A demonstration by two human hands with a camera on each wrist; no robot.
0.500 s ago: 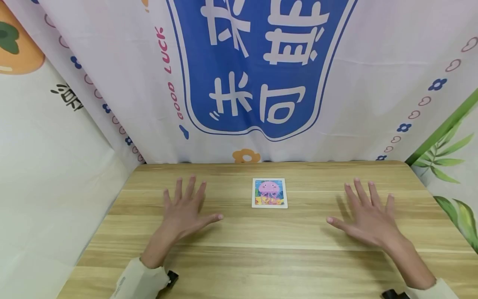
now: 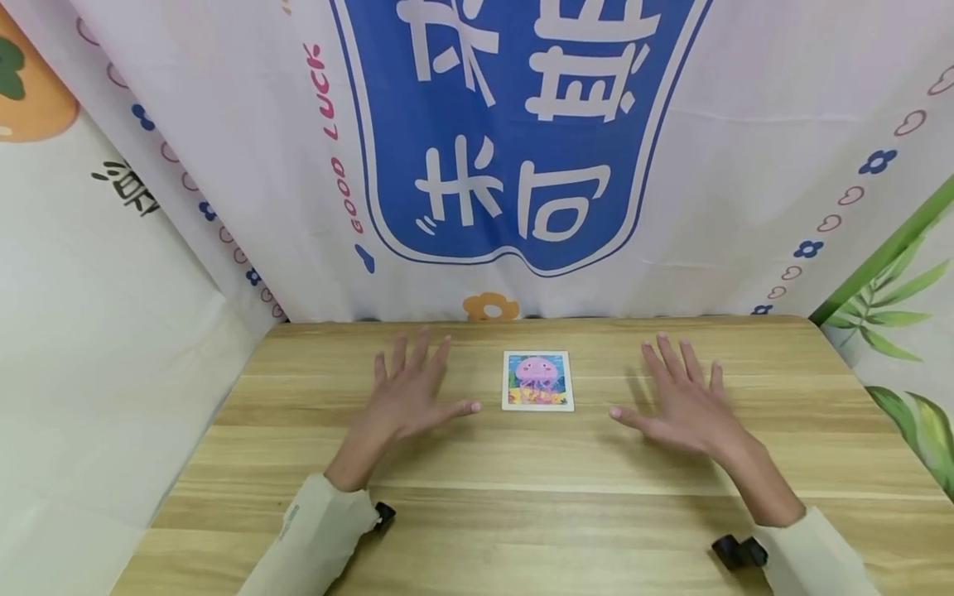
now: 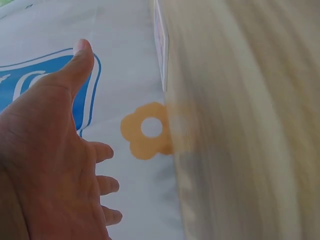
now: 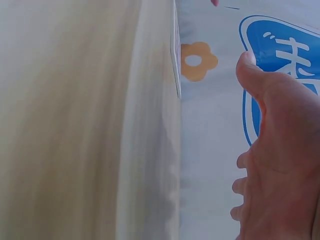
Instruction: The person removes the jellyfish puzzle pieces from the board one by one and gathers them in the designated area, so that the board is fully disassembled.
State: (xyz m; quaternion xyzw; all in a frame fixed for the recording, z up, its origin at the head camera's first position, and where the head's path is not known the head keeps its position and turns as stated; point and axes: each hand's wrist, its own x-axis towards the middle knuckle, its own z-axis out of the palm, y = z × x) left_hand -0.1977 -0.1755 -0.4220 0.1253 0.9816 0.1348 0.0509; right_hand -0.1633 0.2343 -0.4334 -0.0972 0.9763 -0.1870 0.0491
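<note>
A small white-bordered picture (image 2: 537, 381) with a pink jellyfish lies flat on the wooden table, between the two hands. To its left is the left hand (image 2: 406, 401), palm down with fingers spread and its thumb pointing toward the picture. The right hand (image 2: 689, 410) is spread the same way on the other side. Neither hand touches the picture or holds anything. Both wrist views show the picture edge-on, the left one at its top (image 3: 161, 45), the right one beside the orange flower (image 4: 176, 50); the left hand (image 3: 55, 150) and right hand (image 4: 285, 150) have their thumbs extended.
The wooden table (image 2: 522, 530) reaches back to a white cloth (image 2: 745, 207) with a blue printed sign and an orange flower. Another white cloth (image 2: 97, 331) hangs at the left, and leaf prints show at the right. Small black devices sit at both wrists.
Both hands have moved inward and slightly toward the table's back edge, nearer the picture from either side. The picture has stayed in place on the table; the head view has shifted slightly.
</note>
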